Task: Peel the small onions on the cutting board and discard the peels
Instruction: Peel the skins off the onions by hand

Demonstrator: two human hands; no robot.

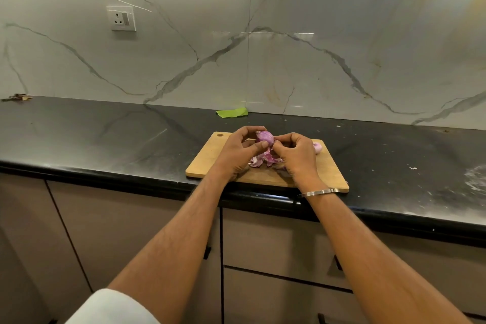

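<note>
Your left hand (238, 151) gripping a small purple onion (264, 137) above the cutting board (207, 160), your right hand (295, 155) pinching its peel (271, 156), no writing showing

Cutting board (210, 158) on counter (105, 134); peels (263, 159) mid-board, onion (317, 147) at right-rear edge.

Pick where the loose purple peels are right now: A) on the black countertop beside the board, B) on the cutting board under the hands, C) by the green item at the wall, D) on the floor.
B: the peels lie in a pile on the wooden cutting board, directly below the onion that the left hand and right hand hold above it.
</note>
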